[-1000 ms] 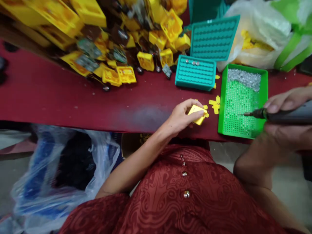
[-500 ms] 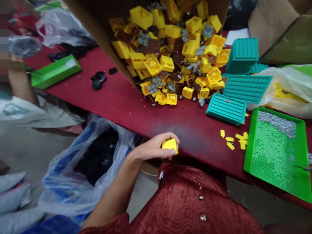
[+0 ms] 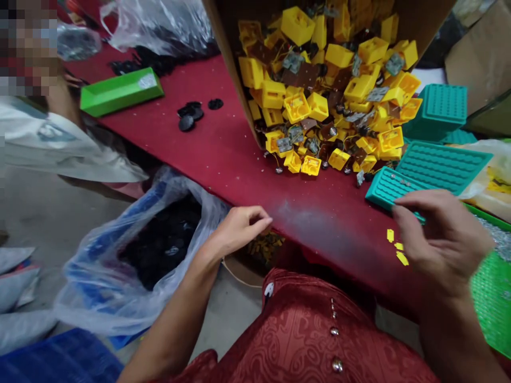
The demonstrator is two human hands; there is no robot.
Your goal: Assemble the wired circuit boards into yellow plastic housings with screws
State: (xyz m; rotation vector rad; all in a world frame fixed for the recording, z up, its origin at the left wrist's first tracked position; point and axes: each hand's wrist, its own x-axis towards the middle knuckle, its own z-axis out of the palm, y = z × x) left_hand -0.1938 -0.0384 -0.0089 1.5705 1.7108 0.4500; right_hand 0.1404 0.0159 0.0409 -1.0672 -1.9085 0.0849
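My left hand (image 3: 243, 226) hovers at the table's front edge, its thumb and forefinger tips together and nothing visible in them. Below it, partly hidden, is a container of small yellow pieces (image 3: 265, 246). My right hand (image 3: 443, 239) is over the right side of the table, thumb and forefinger pinched close; whatever is between the tips is too small to make out. Beside those fingertips stands a small teal ribbed tray (image 3: 385, 186) with a few tiny metal bits on it. Several flat yellow pieces (image 3: 401, 258) lie on the cloth just left of this hand.
A tilted cardboard box (image 3: 235, 80) spills yellow housings (image 3: 297, 106) with wires and grey parts. Teal trays (image 3: 445, 165) and a green perforated tray (image 3: 491, 303) are at right. Black discs (image 3: 187, 123) and a green trough (image 3: 120, 93) lie left, near another person's arm (image 3: 64, 98).
The yellow housing has gone from my left hand, which has moved slightly left and up. My right hand has come into view at the right. The camera view has shifted left.
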